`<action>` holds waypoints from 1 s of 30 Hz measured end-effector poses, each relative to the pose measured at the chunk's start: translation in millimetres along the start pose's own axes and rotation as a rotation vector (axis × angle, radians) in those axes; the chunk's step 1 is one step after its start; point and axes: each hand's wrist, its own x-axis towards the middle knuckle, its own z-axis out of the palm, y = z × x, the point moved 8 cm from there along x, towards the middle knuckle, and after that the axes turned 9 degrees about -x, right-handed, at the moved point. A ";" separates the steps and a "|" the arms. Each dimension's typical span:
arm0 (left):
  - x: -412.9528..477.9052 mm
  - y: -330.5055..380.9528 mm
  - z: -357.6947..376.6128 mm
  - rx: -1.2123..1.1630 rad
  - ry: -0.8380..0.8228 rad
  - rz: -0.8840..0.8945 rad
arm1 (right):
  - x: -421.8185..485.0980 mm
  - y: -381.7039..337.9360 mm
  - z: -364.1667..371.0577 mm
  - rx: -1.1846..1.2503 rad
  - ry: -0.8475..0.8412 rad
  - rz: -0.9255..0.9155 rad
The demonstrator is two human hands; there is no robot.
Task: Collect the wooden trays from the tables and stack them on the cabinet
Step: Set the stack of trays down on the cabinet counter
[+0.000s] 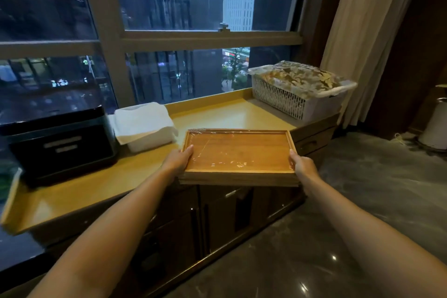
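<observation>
Trays (238,152), a stiff wooden stack wrapped in slick film, hang between both hands at the cabinet's (217,111) front edge. Left hand (177,158) and right hand (303,164) clamp the short ends, thumbs over the rims; grip firmly there, as film may slide.

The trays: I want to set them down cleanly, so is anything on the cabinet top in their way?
Nothing visible. The wooden trays in both hands hang over a bare stretch of cabinet top, between the white towels and the basket.
</observation>
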 end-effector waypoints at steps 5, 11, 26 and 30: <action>108.2 15.2 45.5 -0.025 0.052 -0.039 | 142.0 -18.9 24.6 -0.009 -0.053 -0.015; 221.8 36.2 81.2 -0.055 0.178 -0.094 | 302.8 -56.8 64.5 -0.053 -0.176 -0.060; 426.0 42.9 69.3 -0.159 0.355 -0.261 | 524.8 -134.9 214.4 -0.174 -0.416 -0.086; 476.6 37.7 61.3 -0.165 0.372 -0.295 | 564.6 -149.5 254.0 -0.213 -0.463 -0.060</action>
